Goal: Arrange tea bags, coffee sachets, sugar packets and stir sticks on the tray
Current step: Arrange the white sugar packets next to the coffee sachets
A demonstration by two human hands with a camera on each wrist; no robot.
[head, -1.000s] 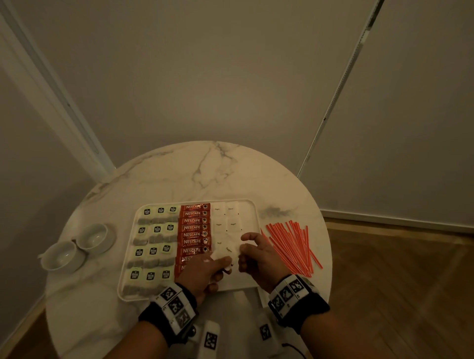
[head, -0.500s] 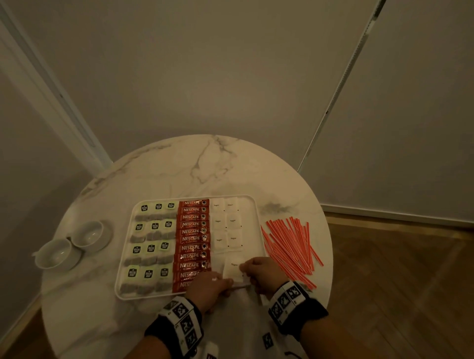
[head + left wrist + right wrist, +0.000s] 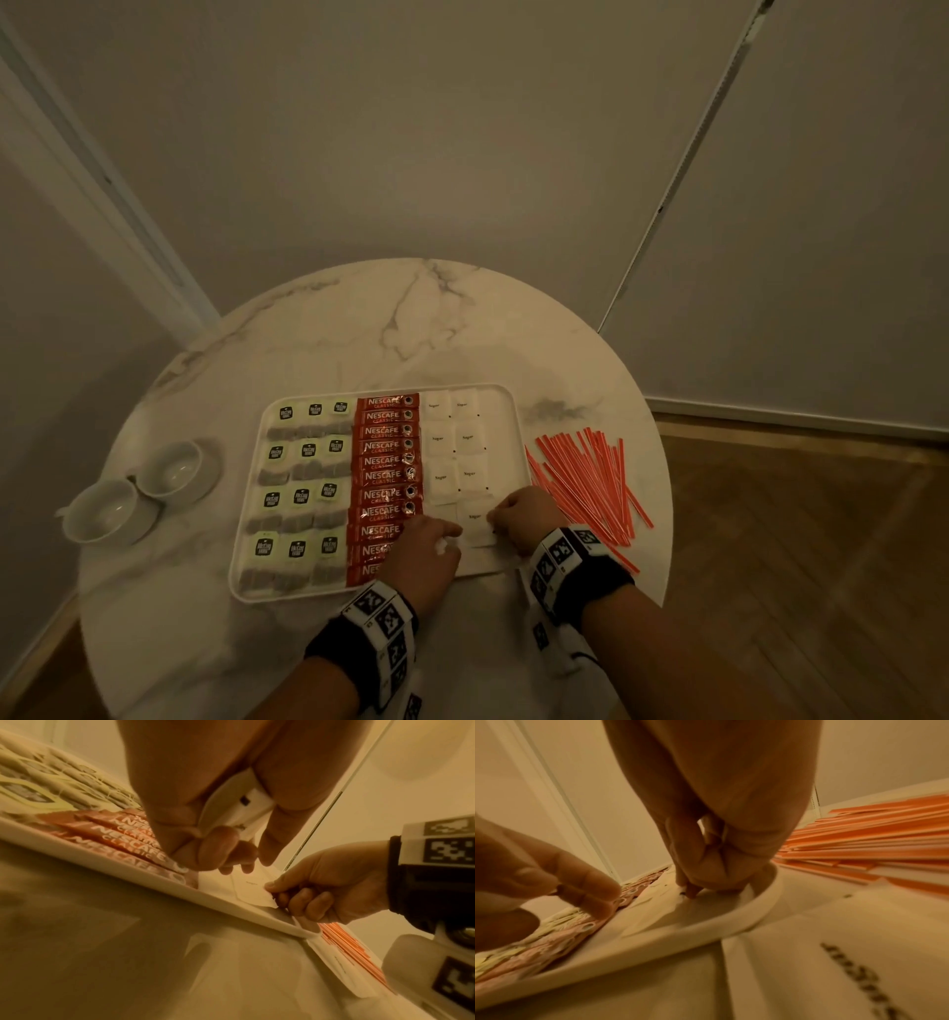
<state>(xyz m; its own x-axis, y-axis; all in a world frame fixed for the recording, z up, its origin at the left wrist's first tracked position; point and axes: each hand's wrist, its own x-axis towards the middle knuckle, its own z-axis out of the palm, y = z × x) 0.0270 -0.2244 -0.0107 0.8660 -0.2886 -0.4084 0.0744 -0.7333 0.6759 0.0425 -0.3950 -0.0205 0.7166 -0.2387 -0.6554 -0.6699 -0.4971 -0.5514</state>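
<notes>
Both hands have been drawn down to the lower edge of the tray (image 3: 506, 395). A sugar packet (image 3: 475, 520) is pinched by the right hand (image 3: 521, 516); spare packets are gripped in the left hand (image 3: 423, 552), as only the left wrist view shows. It should be laid square, beneath its column.

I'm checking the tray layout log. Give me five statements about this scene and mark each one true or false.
1. The stir sticks lie on the tray. False: they lie on the table, right of the tray.
2. The coffee sachets sit between the tea bags and the sugar packets. True.
3. The right hand pinches a sugar packet on the tray. True.
4. Three cups stand left of the tray. False: two cups.
5. The left hand is empty. False: it holds a sugar packet.
</notes>
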